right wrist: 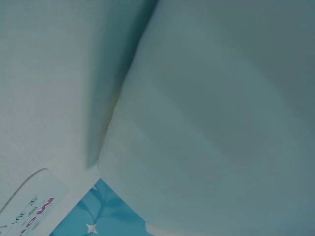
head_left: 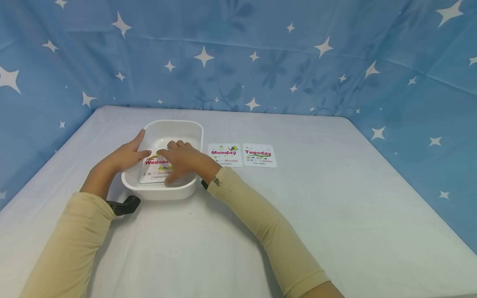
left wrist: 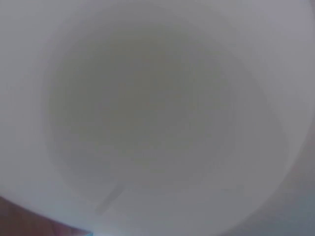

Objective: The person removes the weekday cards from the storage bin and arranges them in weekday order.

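A white plastic tub [head_left: 190,191] stands on the left part of the table with a stack of cards inside. The top one is the Wednesday card [head_left: 150,176]. At the tub's left side my left hand [head_left: 124,156] grips the rim, its thumb over the inside and its other fingers mostly hidden. My right hand [head_left: 184,160] reaches in over the right wall, thumb and fingers bent round the Wednesday card's right part and covering it. Both wrist views are mostly filled by the pale tub wall [left wrist: 147,113], [right wrist: 206,128], so the fingertips do not show there.
Right of the tub, the Monday card [head_left: 225,155] and the Tuesday card [head_left: 259,155] lie face up side by side on the white tablecloth [head_left: 335,198]. A blue star-patterned curtain [head_left: 238,82] borders the table at the back and both sides.
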The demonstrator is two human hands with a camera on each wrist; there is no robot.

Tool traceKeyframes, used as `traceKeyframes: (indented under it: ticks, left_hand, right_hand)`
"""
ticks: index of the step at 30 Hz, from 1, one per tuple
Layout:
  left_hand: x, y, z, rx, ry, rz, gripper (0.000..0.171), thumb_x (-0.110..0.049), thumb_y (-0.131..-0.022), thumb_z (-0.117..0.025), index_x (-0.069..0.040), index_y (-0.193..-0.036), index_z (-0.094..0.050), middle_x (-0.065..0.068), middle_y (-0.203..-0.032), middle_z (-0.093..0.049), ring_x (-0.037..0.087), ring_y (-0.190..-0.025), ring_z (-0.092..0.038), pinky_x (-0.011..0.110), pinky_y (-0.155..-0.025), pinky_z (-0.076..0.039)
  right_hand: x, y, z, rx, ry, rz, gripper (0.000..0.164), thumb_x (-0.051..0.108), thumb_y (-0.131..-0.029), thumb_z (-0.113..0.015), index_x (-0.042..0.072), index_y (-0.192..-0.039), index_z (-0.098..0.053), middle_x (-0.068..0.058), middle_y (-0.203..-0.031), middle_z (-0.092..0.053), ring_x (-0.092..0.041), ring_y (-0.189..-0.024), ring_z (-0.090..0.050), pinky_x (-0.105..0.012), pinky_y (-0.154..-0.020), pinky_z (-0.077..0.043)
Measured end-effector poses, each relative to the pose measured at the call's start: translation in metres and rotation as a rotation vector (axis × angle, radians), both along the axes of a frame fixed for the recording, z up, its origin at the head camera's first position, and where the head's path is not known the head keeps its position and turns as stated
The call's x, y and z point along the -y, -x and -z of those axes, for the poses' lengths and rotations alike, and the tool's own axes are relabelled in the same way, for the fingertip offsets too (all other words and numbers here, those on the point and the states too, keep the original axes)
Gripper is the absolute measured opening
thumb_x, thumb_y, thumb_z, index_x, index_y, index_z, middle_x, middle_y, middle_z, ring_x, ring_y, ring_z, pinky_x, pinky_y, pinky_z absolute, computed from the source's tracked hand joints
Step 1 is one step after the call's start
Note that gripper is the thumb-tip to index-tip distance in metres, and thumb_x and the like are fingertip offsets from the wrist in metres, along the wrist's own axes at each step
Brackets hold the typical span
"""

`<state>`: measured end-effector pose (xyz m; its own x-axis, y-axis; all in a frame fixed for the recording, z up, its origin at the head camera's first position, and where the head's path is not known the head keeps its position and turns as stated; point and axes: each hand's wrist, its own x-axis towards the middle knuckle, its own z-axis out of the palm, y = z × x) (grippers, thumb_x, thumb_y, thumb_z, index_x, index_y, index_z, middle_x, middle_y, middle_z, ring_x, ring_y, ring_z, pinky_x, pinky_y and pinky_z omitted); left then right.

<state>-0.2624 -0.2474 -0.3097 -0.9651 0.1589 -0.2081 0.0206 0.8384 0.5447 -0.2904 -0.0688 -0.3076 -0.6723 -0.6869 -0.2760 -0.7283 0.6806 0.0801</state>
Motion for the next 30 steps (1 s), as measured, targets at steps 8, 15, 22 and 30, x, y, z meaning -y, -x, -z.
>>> traceKeyframes:
  ticks: [8,15,22,30]
  left_hand:
    - [0.000,-0.001,0.001,-0.013,-0.012,0.008,0.075,-0.033,-0.097,-0.034,-0.007,-0.141,0.020,0.034,-0.145,-0.002,0.056,-0.129,-0.016,0.062,-0.100,-0.029]
    - [0.002,-0.001,0.001,-0.027,-0.032,0.033,0.074,-0.031,-0.098,-0.034,-0.004,-0.141,0.019,0.035,-0.145,-0.002,0.056,-0.128,-0.021,0.058,-0.097,-0.035]
    - [0.003,-0.001,0.001,-0.010,-0.040,0.026,0.076,-0.034,-0.098,-0.034,-0.005,-0.141,0.021,0.033,-0.145,0.002,0.055,-0.130,-0.012,0.061,-0.104,-0.021]
    - [0.003,0.002,0.003,0.001,-0.054,0.010,0.075,-0.034,-0.098,-0.034,-0.007,-0.141,0.022,0.029,-0.147,0.007,0.054,-0.131,-0.012,0.060,-0.103,-0.025]
  right_hand:
    - [0.000,-0.005,-0.003,-0.140,-0.034,-0.023,0.089,0.062,-0.073,-0.061,0.033,-0.145,-0.018,0.000,-0.147,-0.024,-0.017,-0.132,-0.026,-0.033,-0.109,-0.024]
    - [-0.009,-0.010,-0.013,-0.398,-0.023,-0.064,0.086,0.061,-0.073,-0.063,0.027,-0.142,-0.025,-0.007,-0.145,-0.027,-0.023,-0.130,-0.029,-0.038,-0.105,-0.028]
    - [-0.017,-0.006,-0.021,-0.418,0.009,-0.030,0.081,0.060,-0.074,-0.062,0.027,-0.141,-0.029,-0.007,-0.146,-0.028,-0.025,-0.132,-0.030,-0.042,-0.107,-0.028]
    - [-0.024,-0.006,-0.028,-0.405,0.051,-0.016,0.080,0.059,-0.074,-0.064,0.028,-0.139,-0.031,-0.004,-0.146,-0.030,-0.023,-0.132,-0.030,-0.041,-0.105,-0.028]
